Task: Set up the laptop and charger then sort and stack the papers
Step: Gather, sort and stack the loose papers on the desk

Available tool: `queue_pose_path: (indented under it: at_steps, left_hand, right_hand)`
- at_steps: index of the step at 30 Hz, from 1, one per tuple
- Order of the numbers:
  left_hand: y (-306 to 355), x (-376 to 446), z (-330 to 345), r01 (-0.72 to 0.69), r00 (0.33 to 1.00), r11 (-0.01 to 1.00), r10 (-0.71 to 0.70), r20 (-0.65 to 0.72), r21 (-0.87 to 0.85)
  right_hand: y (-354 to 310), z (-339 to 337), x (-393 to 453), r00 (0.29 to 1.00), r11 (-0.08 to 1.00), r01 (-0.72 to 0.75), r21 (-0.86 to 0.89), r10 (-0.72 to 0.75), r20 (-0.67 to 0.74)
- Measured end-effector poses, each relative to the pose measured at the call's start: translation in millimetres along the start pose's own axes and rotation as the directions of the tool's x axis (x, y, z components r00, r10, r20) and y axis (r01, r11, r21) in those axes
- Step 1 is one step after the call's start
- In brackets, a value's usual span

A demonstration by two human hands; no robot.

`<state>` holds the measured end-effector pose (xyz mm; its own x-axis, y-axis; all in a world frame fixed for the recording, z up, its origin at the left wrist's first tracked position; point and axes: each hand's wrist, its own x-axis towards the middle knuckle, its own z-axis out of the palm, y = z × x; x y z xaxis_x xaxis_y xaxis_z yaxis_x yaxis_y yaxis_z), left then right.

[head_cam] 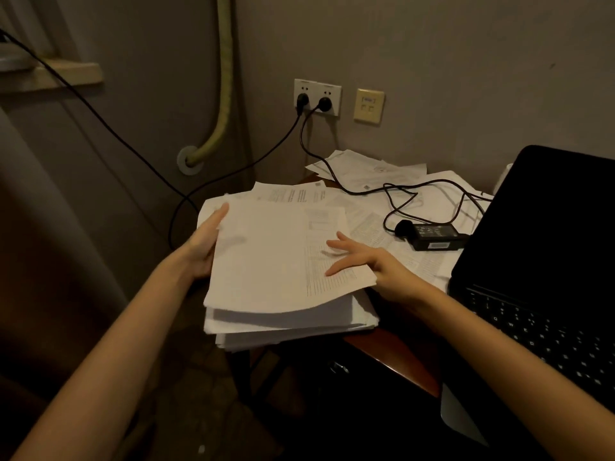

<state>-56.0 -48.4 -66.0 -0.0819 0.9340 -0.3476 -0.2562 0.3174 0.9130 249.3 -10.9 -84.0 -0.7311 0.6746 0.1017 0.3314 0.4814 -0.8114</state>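
Left hand [203, 248] grips the left edge of the paper stack [266, 261] mid-frame, right hand [366, 261] rests spread-fingered on top, charger [436, 236] and laptop [545, 261] at right.

- A dim home or rented-room work corner, going by the plain wall with double socket [317, 96] and data plate [368, 105]
- Small wooden table [396, 356] crowded with loose papers [369, 169], open laptop [545, 261], charger brick [437, 236]
- Insulated pipe [223, 94] entering the wall
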Motion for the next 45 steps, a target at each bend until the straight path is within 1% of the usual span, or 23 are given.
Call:
queue_pose_path:
  at_steps: [1, 3, 4, 5, 6, 8, 9, 11, 12, 14, 16, 18, 21, 23, 26, 29, 32, 35, 38, 40, 43, 44, 45]
  left_hand:
    - [2, -2, 3, 0.024, 0.999, 0.997, -0.026, 0.027, 0.075]
    - [2, -5, 8, 0.073, 0.996, 0.952, -0.085, 0.026, 0.299]
    - [0, -3, 6, 0.066, 0.997, 0.924, -0.075, 0.009, 0.377]
    - [-1, -2, 2, 0.05, 0.999, 0.912, -0.048, -0.017, 0.406]
    - [-1, -1, -4, 0.031, 0.999, 0.919, -0.014, -0.046, 0.392]
    - [-3, -3, -14, -0.005, 0.993, 0.955, 0.04, -0.113, 0.296]
    - [-4, -3, -17, -0.018, 0.987, 0.975, 0.053, -0.154, 0.222]
    - [-8, -4, -21, -0.04, 0.967, 0.998, 0.052, -0.251, 0.052]
    - [-10, -2, -23, -0.04, 0.954, 0.999, 0.031, -0.297, -0.025]
    - [-13, 1, -21, -0.042, 0.93, 0.99, -0.011, -0.367, -0.137]
    - [-13, 2, -17, -0.056, 0.919, 0.979, -0.026, -0.394, -0.195]
    - [-15, 4, -12, -0.09, 0.917, 0.964, -0.017, -0.398, -0.249]
    - [-16, 5, -1, -0.129, 0.915, 0.94, -0.01, -0.402, -0.317]
    - [-16, 6, 4, -0.138, 0.912, 0.933, -0.011, -0.41, -0.332]
    - [-18, 4, 8, -0.161, 0.907, 0.942, 0.025, -0.42, -0.293]
    - [-21, 0, 11, -0.205, 0.901, 0.955, 0.099, -0.422, -0.212]
    - [-24, -1, 15, -0.244, 0.89, 0.964, 0.18, -0.419, -0.104]
    - [-26, -2, 20, -0.264, 0.89, 0.964, 0.255, -0.379, 0.029]
    - [-28, -3, 25, -0.257, 0.889, 0.956, 0.292, -0.353, 0.143]
    - [-28, -4, 30, -0.235, 0.896, 0.962, 0.271, -0.351, 0.142]
    - [-27, -8, 38, -0.236, 0.934, 0.971, 0.235, -0.268, 0.029]
    - [-26, -8, 40, -0.233, 0.944, 0.973, 0.227, -0.24, 0.004]
    - [-26, -9, 41, -0.225, 0.954, 0.974, 0.214, -0.212, -0.029]
  right_hand:
    - [-4, 1, 2, 0.999, 1.0, -0.001, 0.027, 0.0, 0.034]
    - [-12, 5, 7, 0.998, 0.999, -0.002, 0.046, -0.002, 0.07]
    - [-12, 5, 10, 0.998, 1.0, -0.014, 0.016, 0.013, 0.057]
    - [-9, 4, 13, 0.999, 0.997, -0.041, -0.062, 0.042, 0.021]
    - [-3, 4, 15, 0.996, 0.976, -0.093, -0.195, 0.087, -0.036]
    - [8, 1, 17, 0.96, 0.849, -0.275, -0.451, 0.219, -0.174]
    - [12, 0, 17, 0.931, 0.779, -0.363, -0.512, 0.275, -0.241]
    - [17, 0, 15, 0.891, 0.68, -0.452, -0.577, 0.325, -0.316]
    - [19, 0, 14, 0.885, 0.659, -0.464, -0.592, 0.329, -0.328]
    - [19, -4, 14, 0.896, 0.673, -0.445, -0.591, 0.335, -0.292]
    - [15, -10, 14, 0.904, 0.721, -0.419, -0.552, 0.391, -0.175]
    - [10, -17, 12, 0.881, 0.732, -0.435, -0.524, 0.465, -0.082]
    - [12, -23, 9, 0.828, 0.641, -0.48, -0.599, 0.557, -0.067]
    - [14, -22, 5, 0.82, 0.581, -0.491, -0.649, 0.56, -0.119]
    - [12, -22, 0, 0.842, 0.568, -0.524, -0.635, 0.46, -0.283]
    - [5, -35, 3, 0.802, 0.525, -0.596, -0.607, 0.414, -0.43]
    - [-6, -50, 8, 0.793, 0.572, -0.602, -0.558, 0.34, -0.506]
    - [-34, -53, 15, 0.765, 0.643, -0.6, -0.475, 0.289, -0.576]
    - [-74, -33, 28, 0.775, 0.655, -0.585, -0.478, 0.279, -0.567]
    - [-96, -10, 38, 0.8, 0.658, -0.566, -0.497, 0.292, -0.524]
    - [-120, 26, 60, 0.853, 0.689, -0.514, -0.51, 0.346, -0.391]
    - [-127, 37, 68, 0.858, 0.728, -0.509, -0.46, 0.388, -0.335]
    - [-131, 47, 74, 0.847, 0.779, -0.53, -0.336, 0.465, -0.259]
